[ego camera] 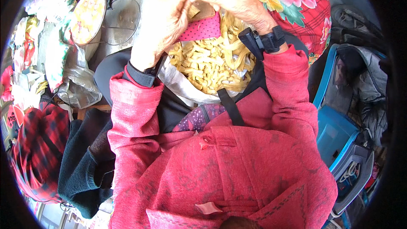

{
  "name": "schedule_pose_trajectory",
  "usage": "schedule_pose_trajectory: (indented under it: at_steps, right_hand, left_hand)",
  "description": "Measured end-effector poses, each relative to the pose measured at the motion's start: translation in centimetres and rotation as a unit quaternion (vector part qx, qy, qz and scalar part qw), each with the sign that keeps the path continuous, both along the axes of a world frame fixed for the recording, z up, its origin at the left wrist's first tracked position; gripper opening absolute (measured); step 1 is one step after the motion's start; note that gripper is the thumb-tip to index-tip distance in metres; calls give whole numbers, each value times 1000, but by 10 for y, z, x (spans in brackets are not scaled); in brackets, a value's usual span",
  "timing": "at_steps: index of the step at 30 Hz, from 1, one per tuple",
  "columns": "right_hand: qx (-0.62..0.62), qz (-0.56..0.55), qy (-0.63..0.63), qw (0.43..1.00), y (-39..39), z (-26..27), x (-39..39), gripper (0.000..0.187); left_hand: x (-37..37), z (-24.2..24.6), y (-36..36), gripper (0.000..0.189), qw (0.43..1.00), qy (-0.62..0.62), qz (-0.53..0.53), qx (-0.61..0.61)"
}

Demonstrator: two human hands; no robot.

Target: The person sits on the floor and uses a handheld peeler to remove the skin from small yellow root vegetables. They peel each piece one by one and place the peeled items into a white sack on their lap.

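My left hand (168,19) and my right hand (237,4) come together at the top of the view, fingers bent toward each other. Strong light washes out the fingertips, and I cannot tell what, if anything, they grip. Just below them lie a pink cloth with dark dots (203,28) and a flat brown piece (203,11). Between my legs, a white sack (178,78) holds a heap of short folded yellowish strips (206,65). Longer flat strips (229,41) hang at its right side, near my right wrist.
A round lidded bucket (88,17) with a wire handle stands at left, beside plastic bags (79,82). Plaid cloth (44,152) and a dark garment (82,162) lie lower left. A red floral fabric bundle (299,3) sits upper right, above a blue plastic case (337,130).
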State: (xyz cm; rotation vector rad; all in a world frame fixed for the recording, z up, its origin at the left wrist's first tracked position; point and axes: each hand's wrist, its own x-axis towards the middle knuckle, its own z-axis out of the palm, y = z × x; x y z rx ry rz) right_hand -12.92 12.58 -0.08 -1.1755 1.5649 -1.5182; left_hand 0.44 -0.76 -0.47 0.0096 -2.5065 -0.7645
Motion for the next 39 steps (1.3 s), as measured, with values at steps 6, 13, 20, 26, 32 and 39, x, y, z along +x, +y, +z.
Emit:
schedule_pose_trajectory:
  at_steps: [6,13,20,26,32,39]
  right_hand:
    - [72,111,107,985,1,-8,3,22]
    - [50,-28,-49,997,0,-12,11,17]
    - [14,-134,215,967,-5,-9,24,28]
    - [-46,-143,329,932,-4,-8,26,20]
    - [-36,-150,380,912,-2,-14,18,8]
    - [-10,-2,-35,999,-1,-21,10,17]
  left_hand:
    - [-5,1,-2,12,995,52,20,-84]
    - [-6,-12,5,4,971,32,12,238]
    - [-10,-12,2,6,854,-10,21,520]
    - [-6,-16,-9,15,742,-94,30,663]
    - [-3,-8,-8,24,770,-102,-17,630]
    - [-4,-2,9,18,923,-32,-12,384]
